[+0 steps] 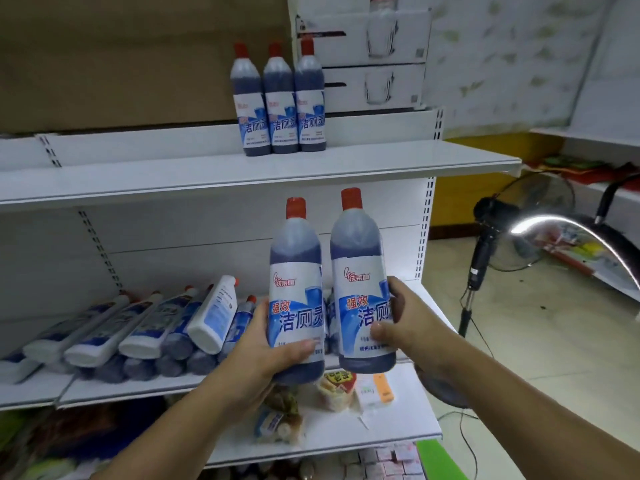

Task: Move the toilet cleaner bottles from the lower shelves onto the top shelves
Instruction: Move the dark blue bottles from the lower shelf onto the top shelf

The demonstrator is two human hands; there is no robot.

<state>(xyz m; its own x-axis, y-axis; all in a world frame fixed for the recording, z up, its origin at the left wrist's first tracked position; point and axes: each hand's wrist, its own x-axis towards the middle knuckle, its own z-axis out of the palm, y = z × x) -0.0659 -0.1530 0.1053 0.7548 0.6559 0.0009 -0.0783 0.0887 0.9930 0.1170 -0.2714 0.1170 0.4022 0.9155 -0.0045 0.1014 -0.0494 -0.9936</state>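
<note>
My left hand [266,355] grips a blue toilet cleaner bottle [296,271] with a red cap, held upright in front of the middle shelf. Beside it, my right hand [405,323] holds a second upright bottle [362,265] of the same kind. The two bottles almost touch. Three matching bottles [277,102] stand in a row on the top shelf [207,178], right of its middle. Several more bottles [145,327] lie stacked on their sides on the lower shelf [121,389], left of my hands.
White boxes [374,57] picturing glasses are stacked on the top shelf right of the standing bottles. Packaged goods [346,389] sit on the shelf under my hands. A standing fan [498,230] is on the floor to the right, with more shelving behind it.
</note>
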